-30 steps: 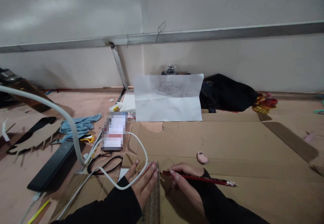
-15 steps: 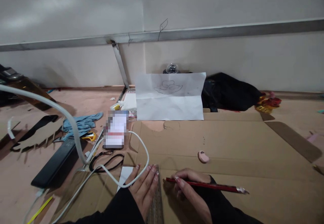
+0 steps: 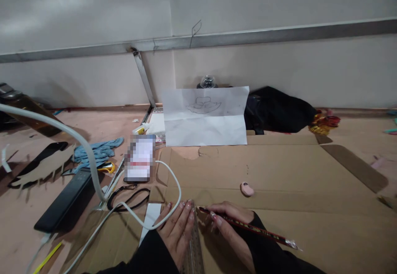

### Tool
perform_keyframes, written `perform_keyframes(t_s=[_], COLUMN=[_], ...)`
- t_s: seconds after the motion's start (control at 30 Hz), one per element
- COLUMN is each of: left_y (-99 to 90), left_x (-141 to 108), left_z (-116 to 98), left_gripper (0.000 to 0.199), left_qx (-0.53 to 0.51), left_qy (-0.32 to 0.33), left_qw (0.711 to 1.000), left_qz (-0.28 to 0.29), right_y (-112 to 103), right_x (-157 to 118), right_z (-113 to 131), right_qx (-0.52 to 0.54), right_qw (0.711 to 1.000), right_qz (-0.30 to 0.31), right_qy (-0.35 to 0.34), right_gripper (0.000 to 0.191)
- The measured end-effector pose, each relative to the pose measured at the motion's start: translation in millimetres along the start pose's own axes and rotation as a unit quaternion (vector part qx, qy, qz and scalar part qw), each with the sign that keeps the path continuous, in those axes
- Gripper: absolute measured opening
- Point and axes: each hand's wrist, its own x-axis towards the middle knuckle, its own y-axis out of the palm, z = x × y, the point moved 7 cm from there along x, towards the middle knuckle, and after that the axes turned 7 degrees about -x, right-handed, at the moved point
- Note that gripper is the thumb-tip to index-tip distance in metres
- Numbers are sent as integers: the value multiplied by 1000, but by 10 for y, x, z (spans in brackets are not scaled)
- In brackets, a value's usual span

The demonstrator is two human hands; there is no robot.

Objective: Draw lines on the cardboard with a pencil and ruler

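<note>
My left hand [image 3: 178, 228] lies flat with its fingers stretched, pressing at the left edge of a clear ruler [image 3: 194, 247]. Beneath both is a large sheet of brown cardboard [image 3: 279, 175]. A dark red pencil [image 3: 263, 229] is pinched in my right hand [image 3: 229, 228], its tip down by the ruler's upper right edge. Ahead of that hand, a small pink eraser [image 3: 247, 189] rests on the cardboard. A white sheet of paper [image 3: 204, 129] with a line drawing stands propped up at the back.
Left of the cardboard are a phone [image 3: 140, 158], a black power bank [image 3: 66, 201], a blue glove [image 3: 101, 151] and a yellow-handled cutter [image 3: 107, 166]. A white cable [image 3: 178, 179] loops over my left hand. A bottle [image 3: 31, 110] and a black bag [image 3: 281, 108] are farther back.
The pencil tip has moved slightly up and left, closer to the ruler, and the pencil is tilted more steeply. My left hand stays on the ruler. The whole view has shifted a little.
</note>
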Motion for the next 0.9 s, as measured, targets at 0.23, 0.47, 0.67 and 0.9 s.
perform_keyframes(t_s=[0.23, 0.47, 0.67, 0.9], left_y=[26, 29, 12, 71], left_x=[-2, 10, 1, -4], left_z=[-4, -22, -12, -5], left_gripper=[35, 36, 33, 33], left_qx=[3, 6, -7, 3], left_qy=[17, 35, 32, 44], left_qw=[1000, 999, 999, 998], left_qz=[10, 19, 10, 45], right_y=[-2, 9, 110, 133], right_x=[13, 9, -49, -55], right_z=[56, 157, 95, 59], right_qx=[-20, -24, -71, -114], right_qw=[999, 993, 982, 973], right_qz=[5, -16, -41, -24], right_qy=[-34, -112, -171, -197], right_gripper=[17, 17, 17, 18])
